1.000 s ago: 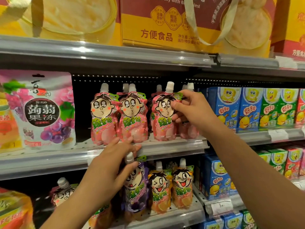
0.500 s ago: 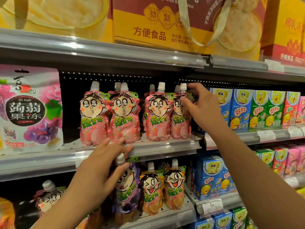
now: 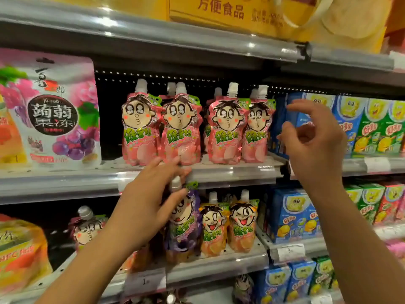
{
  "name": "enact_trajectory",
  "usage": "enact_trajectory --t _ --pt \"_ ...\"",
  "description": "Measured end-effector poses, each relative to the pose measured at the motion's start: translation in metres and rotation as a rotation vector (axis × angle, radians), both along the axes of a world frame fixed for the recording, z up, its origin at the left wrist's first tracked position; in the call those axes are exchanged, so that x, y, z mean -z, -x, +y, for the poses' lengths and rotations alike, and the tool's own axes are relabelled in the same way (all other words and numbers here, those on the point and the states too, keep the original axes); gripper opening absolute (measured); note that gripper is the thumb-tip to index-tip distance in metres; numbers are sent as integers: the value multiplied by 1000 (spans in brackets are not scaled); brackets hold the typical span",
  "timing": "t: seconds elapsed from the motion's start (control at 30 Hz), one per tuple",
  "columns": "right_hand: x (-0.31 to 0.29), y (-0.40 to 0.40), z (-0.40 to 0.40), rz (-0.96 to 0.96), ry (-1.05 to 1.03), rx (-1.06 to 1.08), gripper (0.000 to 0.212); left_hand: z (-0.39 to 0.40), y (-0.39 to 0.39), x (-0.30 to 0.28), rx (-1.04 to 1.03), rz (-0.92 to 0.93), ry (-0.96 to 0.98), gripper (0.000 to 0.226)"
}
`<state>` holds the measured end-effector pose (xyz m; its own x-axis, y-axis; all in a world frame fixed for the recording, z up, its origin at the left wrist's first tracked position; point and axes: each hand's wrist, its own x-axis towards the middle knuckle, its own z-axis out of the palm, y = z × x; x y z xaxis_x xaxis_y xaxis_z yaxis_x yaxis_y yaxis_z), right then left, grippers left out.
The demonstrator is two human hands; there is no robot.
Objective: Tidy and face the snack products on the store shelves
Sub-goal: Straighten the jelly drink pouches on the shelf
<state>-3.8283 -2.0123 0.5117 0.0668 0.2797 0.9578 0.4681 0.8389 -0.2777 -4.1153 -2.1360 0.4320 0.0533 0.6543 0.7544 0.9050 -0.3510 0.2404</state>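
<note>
Several pink spouted jelly pouches [image 3: 225, 128] with cartoon faces stand upright in a row on the middle shelf [image 3: 232, 170]. On the shelf below, my left hand [image 3: 149, 205] grips a purple pouch [image 3: 182, 224] near its white cap, beside two orange pouches [image 3: 241, 224]. My right hand [image 3: 313, 139] hovers just right of the pink row, fingers spread and curled, holding nothing and touching no pouch.
A large grape konjac jelly bag [image 3: 54, 110] stands left of the pink pouches. Blue, green and red drink cartons [image 3: 370, 126] fill the shelves at right. Yellow gift boxes [image 3: 221, 14] sit on the top shelf. Another pouch [image 3: 86, 229] stands at lower left.
My right hand has let go of the rightmost pink pouch and drawn back to the right. My left hand stays on the purple pouch. The camera has come closer to the shelf.
</note>
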Motion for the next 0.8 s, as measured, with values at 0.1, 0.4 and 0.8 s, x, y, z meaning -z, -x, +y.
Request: enact_trajectory --t 0.1,0.4,0.8 --pt "52 4 -39 40 129 -141 8 -4 -8 2 -36 -15 -26 25" --pt "176 33 -96 -170 725 -598 32 -33 -61 61 124 75 135 25" --pt "324 2 -106 -657 952 -365 10 -47 -70 220 168 -65 593 27"
